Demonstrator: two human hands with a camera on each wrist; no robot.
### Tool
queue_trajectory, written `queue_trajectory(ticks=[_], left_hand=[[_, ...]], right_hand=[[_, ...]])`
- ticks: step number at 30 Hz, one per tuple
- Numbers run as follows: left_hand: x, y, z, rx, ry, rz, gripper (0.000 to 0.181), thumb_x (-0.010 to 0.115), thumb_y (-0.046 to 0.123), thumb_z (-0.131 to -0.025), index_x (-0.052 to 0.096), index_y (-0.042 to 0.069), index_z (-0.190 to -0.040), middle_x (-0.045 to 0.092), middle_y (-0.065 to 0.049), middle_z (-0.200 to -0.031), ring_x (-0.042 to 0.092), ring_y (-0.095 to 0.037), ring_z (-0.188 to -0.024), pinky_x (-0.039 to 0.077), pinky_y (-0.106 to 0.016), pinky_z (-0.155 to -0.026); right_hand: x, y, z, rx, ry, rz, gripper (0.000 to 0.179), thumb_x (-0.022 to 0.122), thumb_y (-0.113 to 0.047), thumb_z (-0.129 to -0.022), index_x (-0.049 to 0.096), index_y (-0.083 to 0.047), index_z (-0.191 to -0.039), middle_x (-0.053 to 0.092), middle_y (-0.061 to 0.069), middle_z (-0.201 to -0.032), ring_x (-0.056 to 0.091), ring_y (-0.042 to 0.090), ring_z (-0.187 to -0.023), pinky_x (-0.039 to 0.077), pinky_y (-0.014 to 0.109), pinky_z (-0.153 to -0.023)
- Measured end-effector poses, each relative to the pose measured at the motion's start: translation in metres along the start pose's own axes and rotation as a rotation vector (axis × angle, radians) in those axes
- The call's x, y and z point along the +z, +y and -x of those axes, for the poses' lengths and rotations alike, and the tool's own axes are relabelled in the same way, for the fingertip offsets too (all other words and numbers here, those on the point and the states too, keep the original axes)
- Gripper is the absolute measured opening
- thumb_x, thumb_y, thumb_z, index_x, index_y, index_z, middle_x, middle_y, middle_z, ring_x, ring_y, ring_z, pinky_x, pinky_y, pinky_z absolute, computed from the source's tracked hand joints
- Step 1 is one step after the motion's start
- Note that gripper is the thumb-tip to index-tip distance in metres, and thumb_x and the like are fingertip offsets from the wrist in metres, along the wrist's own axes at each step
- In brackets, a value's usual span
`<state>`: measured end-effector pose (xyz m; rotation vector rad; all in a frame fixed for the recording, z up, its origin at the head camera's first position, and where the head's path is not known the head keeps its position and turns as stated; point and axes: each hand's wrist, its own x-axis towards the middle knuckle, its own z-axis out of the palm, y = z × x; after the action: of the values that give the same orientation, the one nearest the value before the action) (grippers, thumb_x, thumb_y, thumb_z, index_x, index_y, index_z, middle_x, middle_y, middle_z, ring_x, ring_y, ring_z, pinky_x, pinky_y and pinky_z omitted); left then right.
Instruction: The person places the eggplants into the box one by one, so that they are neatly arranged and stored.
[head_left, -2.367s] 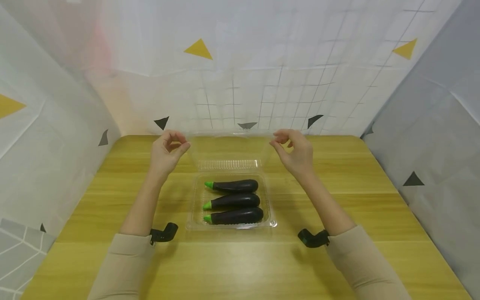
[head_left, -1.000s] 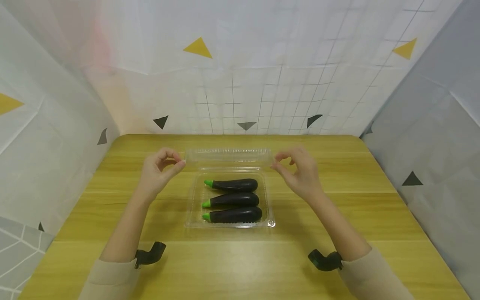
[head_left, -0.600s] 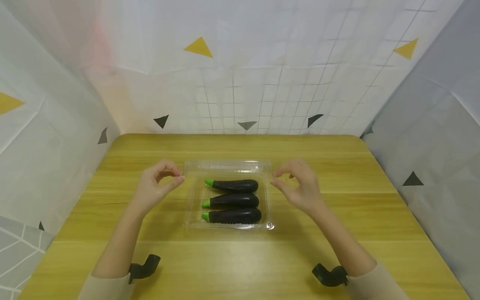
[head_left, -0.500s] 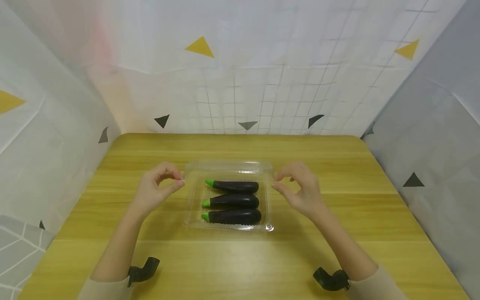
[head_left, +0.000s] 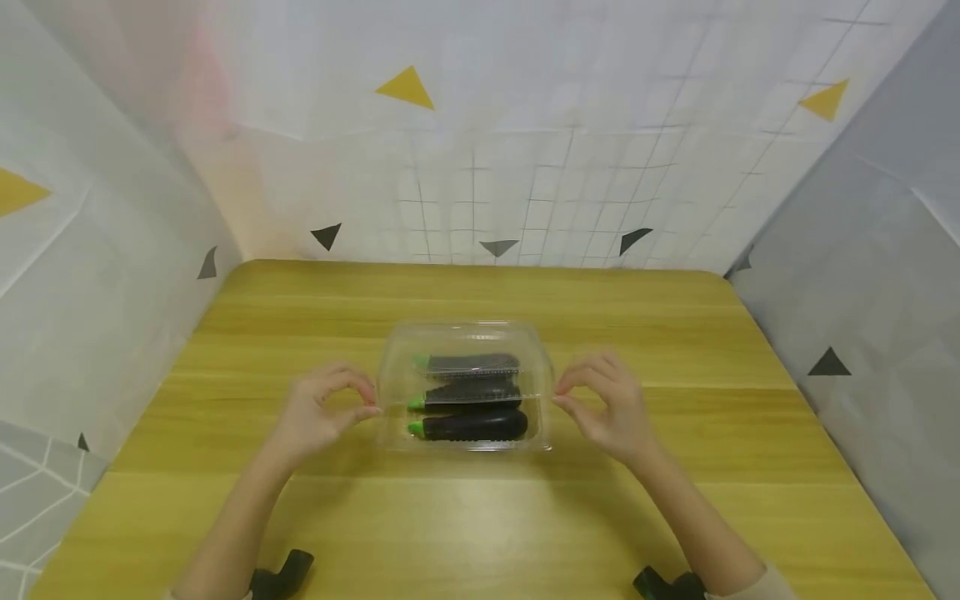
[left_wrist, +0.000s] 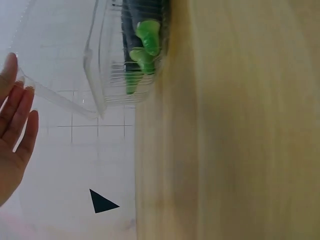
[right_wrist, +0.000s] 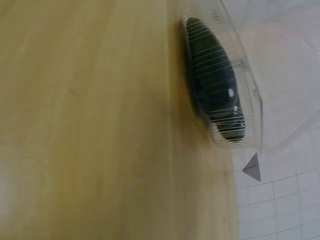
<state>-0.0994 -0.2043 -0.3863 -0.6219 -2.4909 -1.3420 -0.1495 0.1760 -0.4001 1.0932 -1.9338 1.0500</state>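
Three dark eggplants (head_left: 480, 426) with green stem ends lie side by side in a clear plastic clamshell box (head_left: 465, 447) on the table. Its hinged lid (head_left: 467, 340) slants over them, part-way down, still raised in front. My left hand (head_left: 315, 414) pinches the lid's left front corner between thumb and fingers. At the opposite corner, my right hand (head_left: 611, 406) does the same. In the left wrist view, fingertips (left_wrist: 25, 92) sit at the lid's edge (left_wrist: 60, 101), clear of the base. The right wrist view shows the box's side with an eggplant (right_wrist: 212, 75) inside, the right hand out of frame.
The box stands mid-way on a wooden table (head_left: 480, 517). White sheeting (head_left: 517, 125) with yellow and black triangles walls off the back and both sides. A black wrist camera (head_left: 281, 575) sits on the left forearm, another (head_left: 667, 583) on the right.
Both hands have swung the lid from upright at the back, forward and down over the eggplants, moving toward the body. The box and eggplants have stayed in place.
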Motion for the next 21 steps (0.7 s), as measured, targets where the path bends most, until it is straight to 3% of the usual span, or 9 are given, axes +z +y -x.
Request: queue_trajectory(ticks=[5, 10, 14, 21], left_hand=[[0.011, -0.01, 0.009, 0.09, -0.021, -0.114, 0.033, 0.085, -0.003, -0.065, 0.066, 0.022, -0.076, 0.067, 0.007, -0.089, 0.064, -0.015, -0.089, 0.054, -0.039, -0.082], [0.02, -0.016, 0.016, 0.138, -0.025, -0.25, 0.032, 0.088, 0.0, -0.061, 0.066, 0.019, -0.074, 0.068, 0.002, -0.094, 0.066, -0.019, -0.091, 0.056, -0.039, -0.079], [0.025, -0.019, 0.02, 0.176, -0.019, -0.316, 0.031, 0.089, 0.002, -0.059, 0.066, 0.017, -0.074, 0.067, 0.001, -0.097, 0.065, -0.02, -0.093, 0.056, -0.038, -0.079], [0.028, -0.023, 0.023, 0.198, -0.029, -0.37, 0.031, 0.09, 0.005, -0.059, 0.066, 0.017, -0.075, 0.065, 0.003, -0.101, 0.065, -0.02, -0.096, 0.056, -0.036, -0.08]], right_hand=[[0.0, -0.003, 0.011, -0.022, -0.055, 0.079, 0.028, 0.064, -0.036, -0.093, 0.067, -0.014, -0.076, 0.066, -0.002, -0.083, 0.057, 0.019, -0.08, 0.044, 0.025, -0.078], [0.003, -0.003, 0.024, -0.008, -0.11, 0.103, 0.014, 0.076, -0.024, -0.081, 0.066, -0.017, -0.075, 0.066, -0.005, -0.086, 0.057, 0.017, -0.082, 0.047, 0.023, -0.074], [0.004, -0.001, 0.031, -0.002, -0.147, 0.119, 0.016, 0.081, -0.014, -0.069, 0.066, -0.018, -0.075, 0.066, -0.007, -0.086, 0.058, 0.015, -0.083, 0.048, 0.022, -0.074], [0.006, 0.001, 0.036, -0.013, -0.192, 0.126, 0.018, 0.082, -0.011, -0.069, 0.066, -0.018, -0.074, 0.065, -0.008, -0.088, 0.059, 0.013, -0.083, 0.05, 0.024, -0.07]])
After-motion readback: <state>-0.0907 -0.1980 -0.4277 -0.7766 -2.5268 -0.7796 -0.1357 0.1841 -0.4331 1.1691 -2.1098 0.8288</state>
